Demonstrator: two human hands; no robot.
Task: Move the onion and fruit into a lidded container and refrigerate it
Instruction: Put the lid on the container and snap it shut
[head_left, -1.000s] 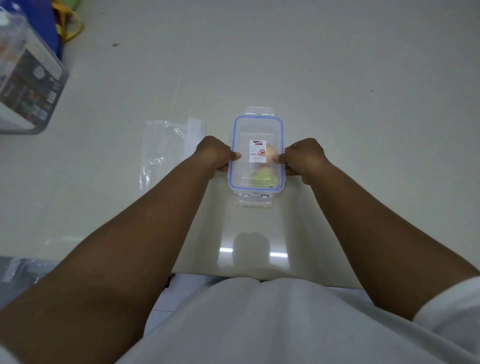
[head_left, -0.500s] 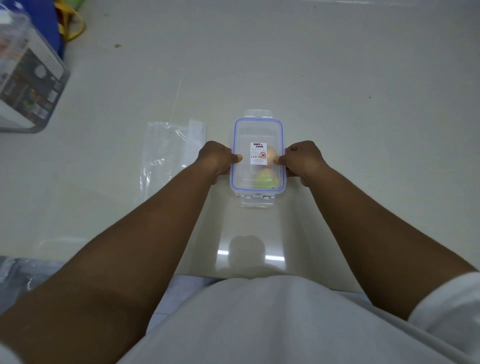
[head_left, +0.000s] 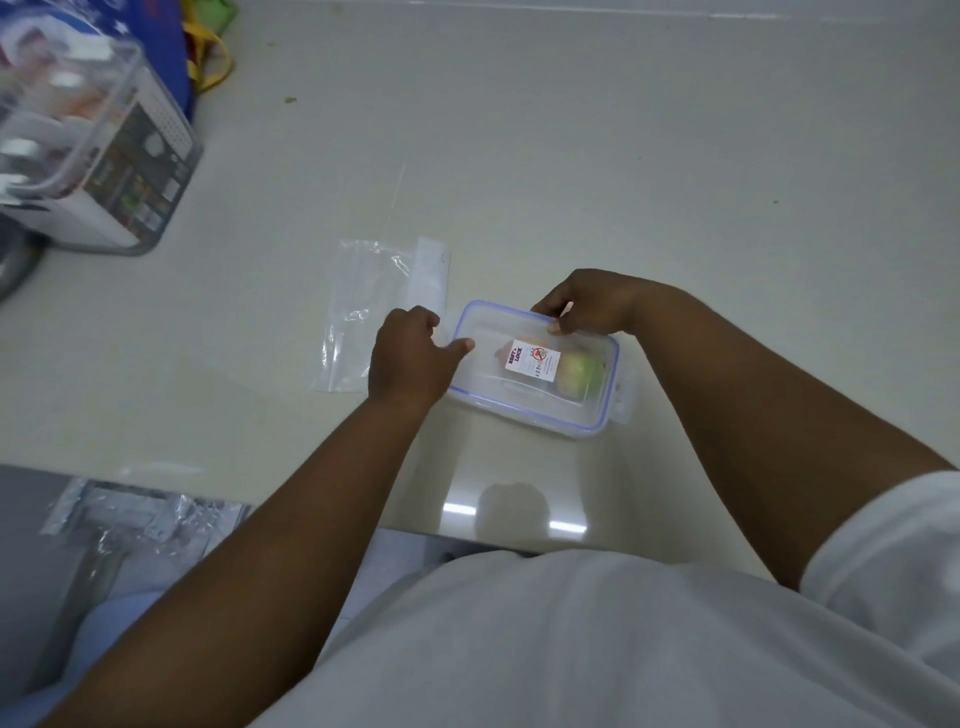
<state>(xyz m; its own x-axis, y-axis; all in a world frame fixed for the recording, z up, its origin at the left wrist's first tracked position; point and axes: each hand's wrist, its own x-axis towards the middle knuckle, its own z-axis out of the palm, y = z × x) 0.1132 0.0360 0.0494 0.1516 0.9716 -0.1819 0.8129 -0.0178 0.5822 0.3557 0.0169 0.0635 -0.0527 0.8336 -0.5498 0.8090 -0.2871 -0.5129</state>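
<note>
Between our two hands sits the lidded container (head_left: 535, 366), flat on the desk (head_left: 623, 156). Our left hand (head_left: 410, 358) curls on its near-left corner, thumb on the lid; our right hand (head_left: 587, 301) pinches the far edge, so each grip holds the container. Under the clear lid, beside the label (head_left: 532, 359), lie a green fruit (head_left: 576, 371) and something orange-pink. Just left of our left grip lies a clear plastic bag (head_left: 374, 306).
</note>
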